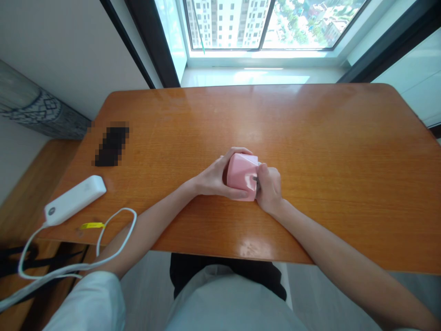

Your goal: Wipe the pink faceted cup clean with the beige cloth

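Observation:
Near the middle of the table, toward its front, is a small glossy pink box with slanted facets (242,177), which looks like a desktop pencil sharpener. My left hand (220,177) wraps round it from the left, fingers over the far side and thumb along the near side. A small dark metal part (255,178) shows at its right face. There my right hand (269,186) is closed in a fist, thumb on top, against that face. What lies inside the right fist is hidden.
A white power strip (76,200) lies at the table's left, its white cable (132,230) looping over my left forearm, with a yellow tag (92,225). Behind it is a dark pixelated object (112,145). The wooden table (337,151) reaches a window sill (258,76); a curtain (44,105) hangs left.

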The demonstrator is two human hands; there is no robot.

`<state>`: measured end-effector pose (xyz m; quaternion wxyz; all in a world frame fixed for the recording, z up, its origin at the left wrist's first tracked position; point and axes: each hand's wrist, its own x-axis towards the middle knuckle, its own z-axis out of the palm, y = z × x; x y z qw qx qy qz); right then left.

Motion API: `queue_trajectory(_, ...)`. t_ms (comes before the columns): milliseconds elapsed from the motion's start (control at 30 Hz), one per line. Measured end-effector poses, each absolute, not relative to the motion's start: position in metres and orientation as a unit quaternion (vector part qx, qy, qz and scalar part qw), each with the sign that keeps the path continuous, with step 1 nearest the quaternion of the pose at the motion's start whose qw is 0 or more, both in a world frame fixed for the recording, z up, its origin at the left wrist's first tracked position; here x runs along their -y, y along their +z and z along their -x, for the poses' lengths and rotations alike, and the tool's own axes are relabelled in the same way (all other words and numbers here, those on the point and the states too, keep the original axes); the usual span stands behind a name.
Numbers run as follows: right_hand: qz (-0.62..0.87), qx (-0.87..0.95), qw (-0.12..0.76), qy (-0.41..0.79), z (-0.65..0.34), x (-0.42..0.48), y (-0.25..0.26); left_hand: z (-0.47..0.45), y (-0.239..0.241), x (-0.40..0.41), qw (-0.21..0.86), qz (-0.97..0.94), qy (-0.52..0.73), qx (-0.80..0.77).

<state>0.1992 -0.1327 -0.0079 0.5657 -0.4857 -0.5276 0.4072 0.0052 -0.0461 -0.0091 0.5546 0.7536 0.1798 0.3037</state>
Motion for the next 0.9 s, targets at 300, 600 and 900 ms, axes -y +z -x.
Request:
queue_trajectory(300, 0.497, 0.439, 0.582, 0.471, -0.195, 0.124, 0.01, -0.006, -0.024, 0.045, 0.457, -0.784, 0.394, -0.15)
queue_trajectory(600, 0.496, 0.414, 0.59, 0.485, -0.194, 0.121, 0.013, -0.006, -0.02, 0.047, 0.333, -0.747, 0.532, -0.219)
queue_trajectory(900, 0.48, 0.335, 0.616, 0.527, -0.203, 0.103, -0.002, -0.005, -0.03, 0.042, 0.249, -0.877, 0.397, -0.109)
